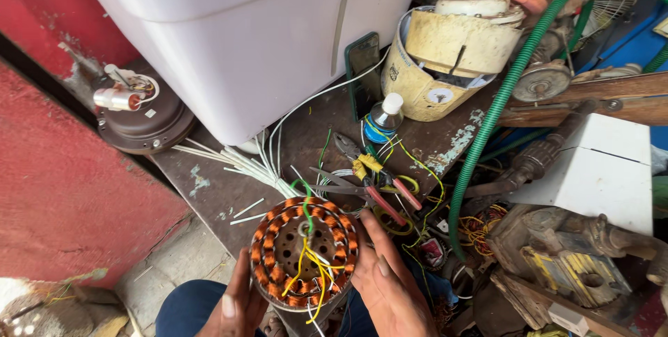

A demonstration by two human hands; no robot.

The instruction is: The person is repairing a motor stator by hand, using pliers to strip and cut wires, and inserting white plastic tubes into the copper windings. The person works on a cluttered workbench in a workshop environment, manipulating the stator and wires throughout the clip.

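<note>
Both hands [313, 295] cradle copper-wound stator [304, 251] between them

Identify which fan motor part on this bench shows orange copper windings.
The round stator held between the left hand and right hand. The dark motor housing and cream motor show none.

The round wound motor stator [304, 251] is showing orange copper coils banded in dark stripes around a brown perforated core, with yellow and green wires [311, 262] trailing across it. The pliers [379, 182] are wearing red handles and yellow tape. The ribbed hose [503, 97] is glowing green, the big plastic tub [250, 30] is looking white, and the wall [62, 191] is showing red.
</note>
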